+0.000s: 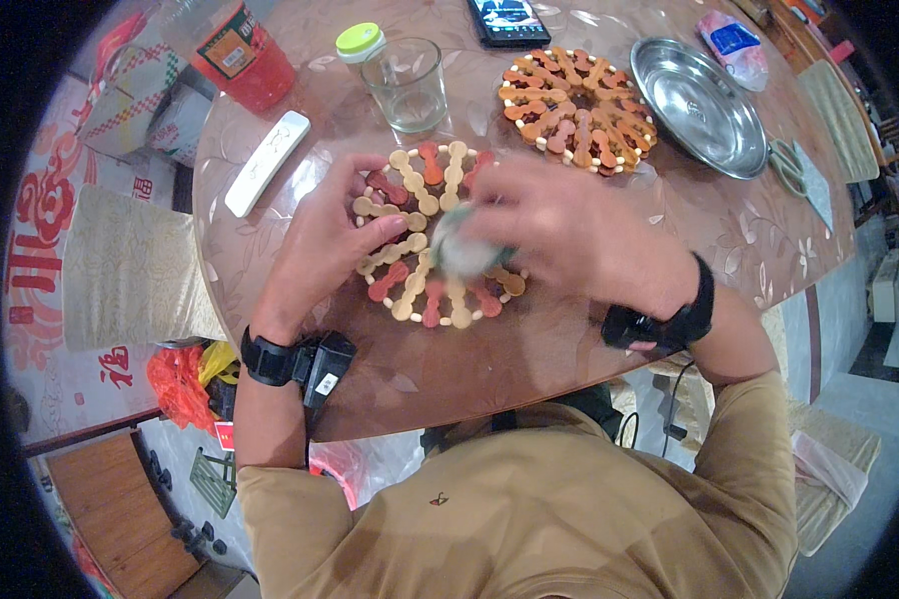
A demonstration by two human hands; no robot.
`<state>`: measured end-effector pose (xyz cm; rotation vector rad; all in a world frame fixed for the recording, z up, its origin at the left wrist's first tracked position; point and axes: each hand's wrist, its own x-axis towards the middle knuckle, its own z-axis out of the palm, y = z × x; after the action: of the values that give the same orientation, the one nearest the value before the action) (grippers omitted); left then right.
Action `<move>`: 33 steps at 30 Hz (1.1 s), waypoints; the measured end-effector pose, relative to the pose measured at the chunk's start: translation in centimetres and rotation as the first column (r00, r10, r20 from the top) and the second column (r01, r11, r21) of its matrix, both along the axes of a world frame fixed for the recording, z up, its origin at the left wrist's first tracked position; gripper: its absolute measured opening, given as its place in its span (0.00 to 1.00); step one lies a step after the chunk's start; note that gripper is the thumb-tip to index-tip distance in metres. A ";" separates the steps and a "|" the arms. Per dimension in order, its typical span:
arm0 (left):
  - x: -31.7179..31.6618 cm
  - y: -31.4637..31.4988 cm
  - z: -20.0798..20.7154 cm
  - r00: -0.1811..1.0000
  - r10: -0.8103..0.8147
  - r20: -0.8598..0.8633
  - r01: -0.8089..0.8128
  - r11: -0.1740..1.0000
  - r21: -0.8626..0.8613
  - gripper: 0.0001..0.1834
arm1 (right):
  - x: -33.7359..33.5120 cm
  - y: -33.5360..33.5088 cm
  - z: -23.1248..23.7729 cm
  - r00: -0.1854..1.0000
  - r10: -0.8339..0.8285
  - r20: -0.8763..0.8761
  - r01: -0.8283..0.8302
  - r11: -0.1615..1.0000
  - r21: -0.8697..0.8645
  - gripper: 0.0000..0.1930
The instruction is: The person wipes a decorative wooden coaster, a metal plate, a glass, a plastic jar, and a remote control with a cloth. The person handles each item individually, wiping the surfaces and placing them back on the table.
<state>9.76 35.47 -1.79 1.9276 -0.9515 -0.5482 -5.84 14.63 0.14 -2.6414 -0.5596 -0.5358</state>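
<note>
A round wooden trivet (408,304), made of pale and reddish spoon-shaped pieces with beads round its rim, lies on the table in front of me. My left hand (335,225) grips its left edge, thumb on top and fingers at the rim. Over the trivet's right half is my right hand (579,235), smeared by motion and closed on a white and green cloth-like wad (466,246). The wad is against or just above the trivet's middle; blur hides which. Some of the trivet is hidden beneath my right hand.
A second trivet (579,100) in orange-brown sits behind, beside a steel plate (699,108) and scissors (791,168). Further left stand a glass (406,90), a green-lidded jar (360,42), a bottle of red contents (240,70) and a white oblong case (268,165). A phone (509,22) lies at the back.
</note>
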 end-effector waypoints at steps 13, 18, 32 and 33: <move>0.2 0.1 0.2 1.000 0.029 0.003 -0.029 0.997 0.078 0.25 | -0.6 -1.2 1.7 0.994 -0.076 -0.080 0.072 0.996 -0.060 0.14; 0.3 0.3 0.3 0.998 0.048 -0.052 -0.042 0.993 0.110 0.23 | -1.0 0.4 0.4 0.964 0.160 -0.212 -0.158 0.987 0.027 0.14; -1.1 -0.5 1.4 0.878 -0.047 0.477 0.078 0.996 -0.045 0.20 | -0.5 -0.4 1.0 0.992 0.082 -0.093 -0.083 0.996 -0.009 0.17; -1.4 -0.7 1.7 0.855 -0.097 0.510 0.150 0.987 -0.063 0.22 | -0.4 0.0 1.1 0.992 0.099 -0.077 -0.099 0.995 -0.008 0.04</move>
<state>8.32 34.76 -0.10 1.9638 -1.4149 -0.0482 -6.26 14.59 1.20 -2.6164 -0.6678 -0.4003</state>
